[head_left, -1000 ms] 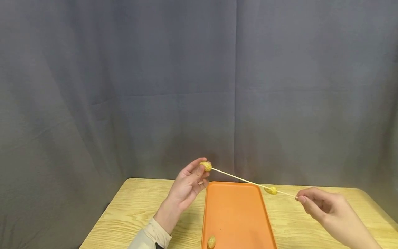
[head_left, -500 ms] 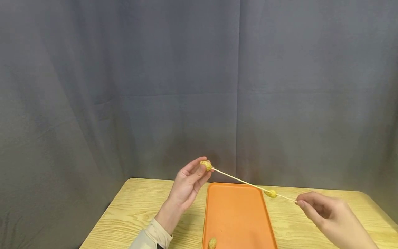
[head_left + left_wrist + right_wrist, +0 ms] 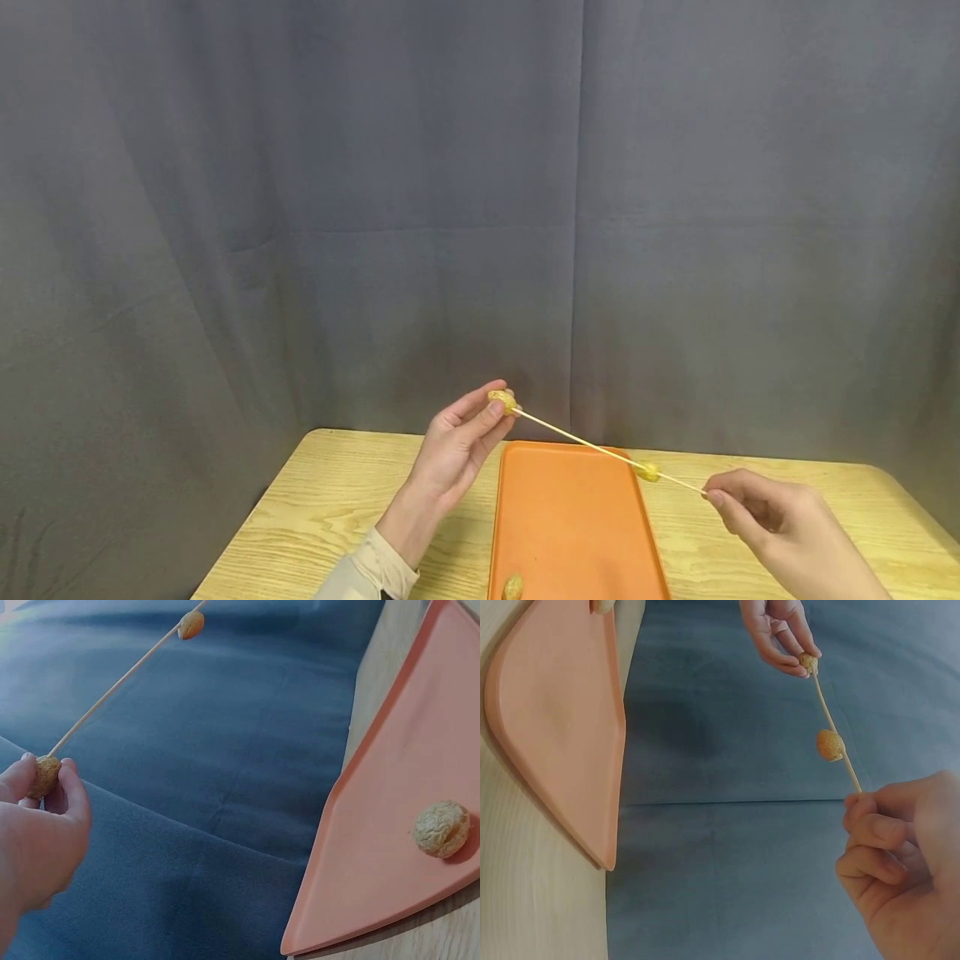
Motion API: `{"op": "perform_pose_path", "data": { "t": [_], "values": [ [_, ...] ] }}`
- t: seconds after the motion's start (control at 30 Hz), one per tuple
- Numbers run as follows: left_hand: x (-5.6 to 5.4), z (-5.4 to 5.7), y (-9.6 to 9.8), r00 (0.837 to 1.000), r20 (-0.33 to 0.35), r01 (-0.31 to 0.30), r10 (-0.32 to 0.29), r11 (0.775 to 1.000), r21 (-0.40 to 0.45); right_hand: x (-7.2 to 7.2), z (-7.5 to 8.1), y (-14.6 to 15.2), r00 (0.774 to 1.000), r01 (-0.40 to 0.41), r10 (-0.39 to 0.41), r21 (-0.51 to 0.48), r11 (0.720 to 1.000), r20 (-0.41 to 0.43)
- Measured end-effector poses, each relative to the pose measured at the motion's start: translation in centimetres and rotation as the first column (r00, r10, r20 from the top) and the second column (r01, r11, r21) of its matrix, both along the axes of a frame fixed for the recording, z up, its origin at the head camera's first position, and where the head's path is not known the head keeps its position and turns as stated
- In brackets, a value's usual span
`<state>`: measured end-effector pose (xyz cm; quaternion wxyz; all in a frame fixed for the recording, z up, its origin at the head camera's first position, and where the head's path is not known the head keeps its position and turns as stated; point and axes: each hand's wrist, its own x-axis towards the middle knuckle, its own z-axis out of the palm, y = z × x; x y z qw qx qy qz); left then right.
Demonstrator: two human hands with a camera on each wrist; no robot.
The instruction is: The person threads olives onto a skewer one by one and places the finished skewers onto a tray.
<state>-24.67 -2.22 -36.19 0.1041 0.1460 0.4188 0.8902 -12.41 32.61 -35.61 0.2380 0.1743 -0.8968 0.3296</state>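
A thin wooden skewer (image 3: 577, 438) slopes down to the right between the hands, held in the air. My left hand (image 3: 442, 454) pinches a wrinkled golden-brown ball (image 3: 44, 777) between thumb and fingers, and the skewer's far end meets this ball. How deep it goes in is hidden. The pinched end of the skewer is in my right hand (image 3: 783, 521), thumb against fingers. A second wrinkled ball (image 3: 829, 745) is threaded on the skewer near the right hand, hanging off-centre. A third ball (image 3: 442, 829) lies on the orange tray (image 3: 570, 517), close to its near left side.
Under the hands, the orange tray lies on a light wood-grain table (image 3: 337, 500). Behind the table's far edge hangs a dark grey-blue curtain (image 3: 450, 208). The third ball is partly cut off at the bottom of the head view.
My right hand has shifted slightly left and down, tilting the skewer more. The left hand with its ball has edged right, so the two hands stand a little closer.
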Motion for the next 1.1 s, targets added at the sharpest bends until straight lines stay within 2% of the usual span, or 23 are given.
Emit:
{"op": "perform_pose_path", "data": {
  "t": [0.2,0.43,0.7,0.93,1.1],
  "values": [
    [-0.1,-0.2,0.2,1.0,0.0,0.02,-0.02,1.0,0.003,-0.1,-0.1,-0.2,1.0,0.005,-0.004,-0.033,0.999,0.029],
    [-0.1,-0.8,0.1,1.0,0.004,0.004,-0.004,1.0,-0.029,-0.5,-0.3,-1.1,0.998,-0.066,0.066,-0.044,0.997,-0.007],
    [0.0,-1.0,0.3,1.0,-0.009,-0.023,0.023,0.999,-0.042,-0.9,-0.8,-1.6,0.996,-0.073,0.07,-0.066,0.995,-0.05],
    [0.0,-1.0,0.6,1.0,-0.008,-0.028,0.028,0.999,-0.044,-1.1,-1.2,-1.9,0.999,-0.037,0.035,-0.071,0.997,-0.027],
    [0.1,-1.1,0.6,0.999,-0.007,-0.038,0.037,0.998,-0.045,-1.4,-1.5,-2.0,0.999,-0.028,0.03,-0.086,0.996,0.021]
  ]
}}
